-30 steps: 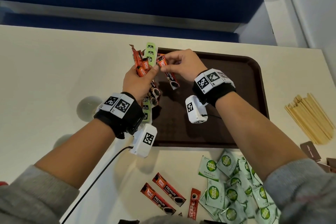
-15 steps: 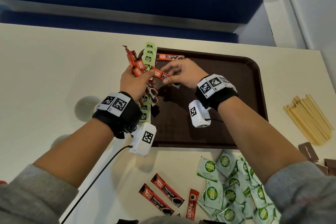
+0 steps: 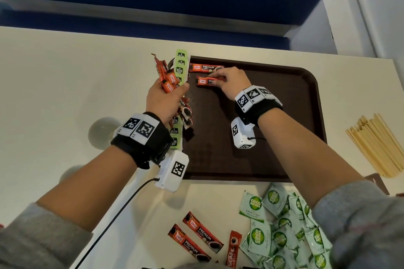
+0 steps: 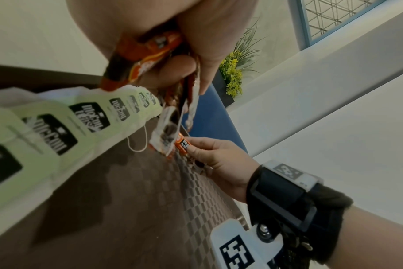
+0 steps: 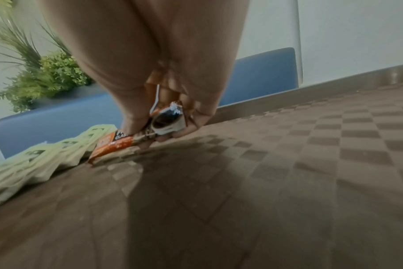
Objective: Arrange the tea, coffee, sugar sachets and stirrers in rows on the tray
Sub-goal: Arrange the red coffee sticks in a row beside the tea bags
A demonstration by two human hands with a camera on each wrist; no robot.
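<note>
Tray (image 3: 301, 102) holds tea bags (image 3: 180, 65), two coffee sachets (image 3: 206, 68).

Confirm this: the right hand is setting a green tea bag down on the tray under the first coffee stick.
Wrong on the item. In the head view the right hand pinches a red coffee stick, not a tea bag, on the tray under the first coffee stick.
</note>
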